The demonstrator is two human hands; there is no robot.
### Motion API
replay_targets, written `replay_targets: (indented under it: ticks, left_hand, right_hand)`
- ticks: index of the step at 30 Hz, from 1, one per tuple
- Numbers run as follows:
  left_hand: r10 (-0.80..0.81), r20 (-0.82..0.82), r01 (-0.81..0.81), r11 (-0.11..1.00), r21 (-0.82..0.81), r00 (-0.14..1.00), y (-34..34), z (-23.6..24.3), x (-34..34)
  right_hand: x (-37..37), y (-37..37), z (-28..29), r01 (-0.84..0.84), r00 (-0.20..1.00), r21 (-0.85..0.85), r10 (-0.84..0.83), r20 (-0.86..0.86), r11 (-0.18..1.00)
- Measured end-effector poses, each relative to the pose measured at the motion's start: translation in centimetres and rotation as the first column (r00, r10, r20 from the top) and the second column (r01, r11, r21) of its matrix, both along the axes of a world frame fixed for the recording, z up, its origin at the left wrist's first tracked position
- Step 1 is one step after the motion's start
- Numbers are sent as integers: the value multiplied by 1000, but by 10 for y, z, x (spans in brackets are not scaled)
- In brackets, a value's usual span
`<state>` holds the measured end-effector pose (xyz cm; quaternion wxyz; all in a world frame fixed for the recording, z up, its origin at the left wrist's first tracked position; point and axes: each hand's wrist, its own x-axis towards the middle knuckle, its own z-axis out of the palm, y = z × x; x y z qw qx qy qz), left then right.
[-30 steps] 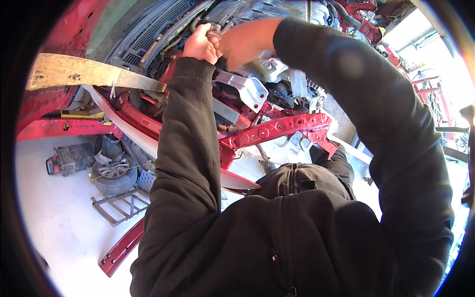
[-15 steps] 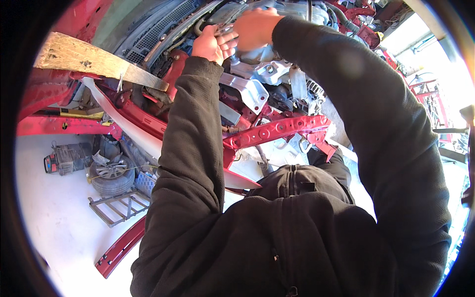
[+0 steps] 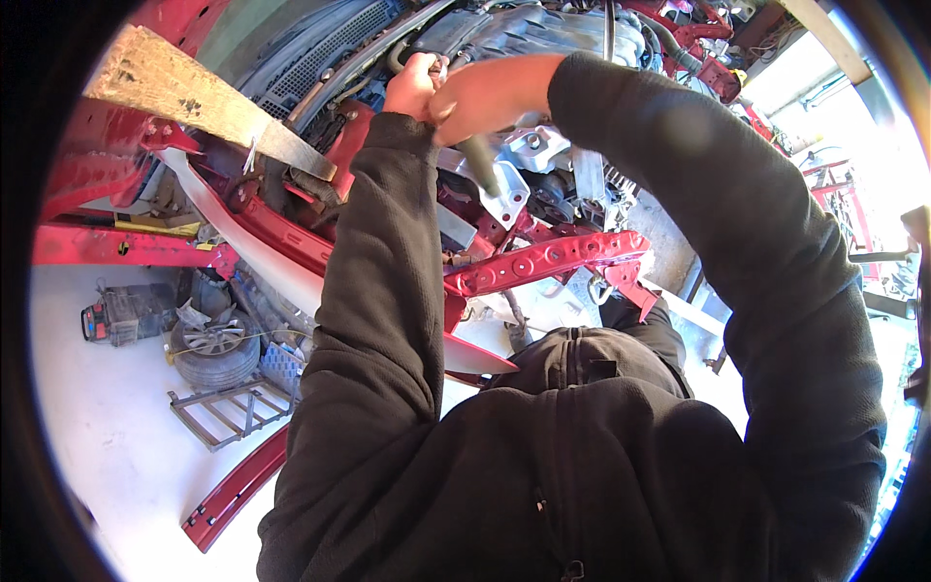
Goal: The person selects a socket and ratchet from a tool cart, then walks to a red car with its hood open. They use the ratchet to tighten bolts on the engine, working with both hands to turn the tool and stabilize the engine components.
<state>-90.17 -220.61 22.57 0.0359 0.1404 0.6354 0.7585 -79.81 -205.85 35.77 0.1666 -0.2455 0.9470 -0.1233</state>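
Both my hands meet over the engine bay at the top of the view. My left hand (image 3: 411, 89) is closed, with a bit of shiny metal showing at its fingers. My right hand (image 3: 490, 97), a little blurred, lies across in front of it with curled fingers. From under the right hand a dark-handled tool (image 3: 479, 167) slants down, smeared by motion; its exact kind does not show. Just below it is a silver metal bracket (image 3: 506, 199). The grey engine cover (image 3: 543, 37) lies beyond the right hand.
A wooden beam (image 3: 208, 102) juts in at upper left, near my left forearm. A bare red body rail (image 3: 548, 262) crosses between my arms and my body. On the floor at left lie a wheel (image 3: 215, 354), a metal frame (image 3: 233, 415) and a red bar (image 3: 238, 485).
My right hand has swung down and nearer, covering part of the left hand's fingers. The left hand has closed from half open. The dark handle now shows below them.
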Motion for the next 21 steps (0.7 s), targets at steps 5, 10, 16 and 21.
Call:
replay_targets:
  ticks: [5, 10, 16, 21]
  left_hand:
    - [-206, 469, 68, 953, 295, 859, 0, -3, -4]
    - [-194, 454, 56, 952, 301, 869, -4, 10, 2]
    - [-244, 456, 133, 956, 263, 856, 3, 20, 20]
    - [-200, 507, 83, 966, 244, 838, -3, 19, 11]
  right_hand:
    - [3, -5, 14, 273, 945, 403, -165, -282, 873]
    - [10, 1, 4, 134, 983, 142, -112, -148, 981]
    - [3, 39, 3, 280, 931, 323, -174, -320, 904]
    - [9, 33, -15, 46, 968, 155, -7, -249, 987]
